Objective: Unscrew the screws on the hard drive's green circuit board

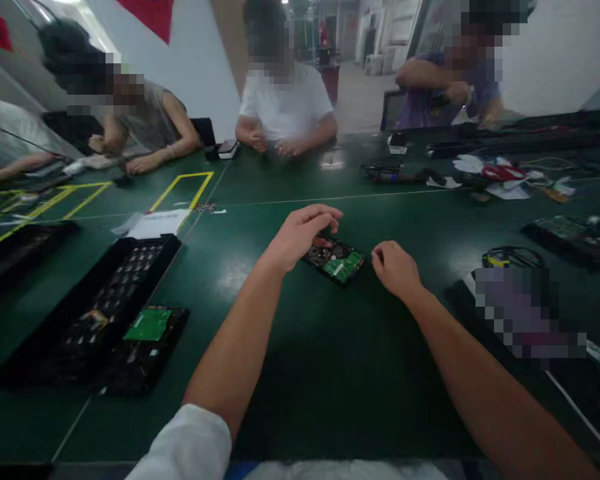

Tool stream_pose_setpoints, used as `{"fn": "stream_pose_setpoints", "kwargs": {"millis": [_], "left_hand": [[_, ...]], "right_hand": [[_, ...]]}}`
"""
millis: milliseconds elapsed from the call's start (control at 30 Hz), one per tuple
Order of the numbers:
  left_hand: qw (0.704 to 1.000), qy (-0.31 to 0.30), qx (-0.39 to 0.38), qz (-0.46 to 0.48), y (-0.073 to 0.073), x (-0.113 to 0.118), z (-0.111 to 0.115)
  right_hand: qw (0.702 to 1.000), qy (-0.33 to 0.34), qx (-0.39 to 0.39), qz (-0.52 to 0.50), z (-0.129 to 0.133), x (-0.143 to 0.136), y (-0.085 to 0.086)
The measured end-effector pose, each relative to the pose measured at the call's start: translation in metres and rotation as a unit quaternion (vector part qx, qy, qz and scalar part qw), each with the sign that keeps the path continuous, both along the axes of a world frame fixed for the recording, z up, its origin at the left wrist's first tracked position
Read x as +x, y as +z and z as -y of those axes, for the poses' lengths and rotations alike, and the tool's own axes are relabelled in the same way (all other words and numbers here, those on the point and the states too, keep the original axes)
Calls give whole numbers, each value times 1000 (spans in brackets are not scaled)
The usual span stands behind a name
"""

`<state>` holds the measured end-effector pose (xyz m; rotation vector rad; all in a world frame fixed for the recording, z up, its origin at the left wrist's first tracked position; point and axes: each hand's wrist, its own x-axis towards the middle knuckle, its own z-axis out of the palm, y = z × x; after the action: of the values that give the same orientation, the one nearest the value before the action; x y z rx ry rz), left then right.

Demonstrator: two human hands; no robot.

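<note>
A hard drive [345, 265] with a green circuit board lies on the dark green table [330, 367], in front of me. Over its far left end is my left hand [305, 233], thumb and fingers bent close together; whether anything small is between them is hidden. Just right of the drive, apart from it, my right hand [395, 267] rests near the table with its fingers curled together. What its fingertips may hold is too small to see.
At the left stand a long black tray [115, 287] and more drives with a green board [150, 325]. Cables [515, 257], a pixelated object [525, 313] and another board [565, 230] lie right. Several people sit across the table.
</note>
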<state>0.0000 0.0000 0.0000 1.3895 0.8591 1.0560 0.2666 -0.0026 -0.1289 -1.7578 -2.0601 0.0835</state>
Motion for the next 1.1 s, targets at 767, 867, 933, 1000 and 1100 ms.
{"fn": "stream_pose_setpoints", "kwargs": {"millis": [767, 867, 933, 1000, 1100], "left_hand": [[1000, -6, -3, 3, 1, 1, 0], [1000, 0, -7, 4, 2, 2, 0], [1000, 13, -16, 7, 3, 3, 0], [999, 31, -32, 17, 4, 4, 1], [997, 47, -53, 40, 4, 5, 0]], "right_hand": [[991, -35, 38, -123, -3, 25, -7], [987, -60, 30, -148, -2, 23, -7], [987, -57, 26, -145, -2, 23, -7], [990, -44, 31, -134, -3, 23, -8], [991, -31, 32, -125, -4, 23, -7]]}}
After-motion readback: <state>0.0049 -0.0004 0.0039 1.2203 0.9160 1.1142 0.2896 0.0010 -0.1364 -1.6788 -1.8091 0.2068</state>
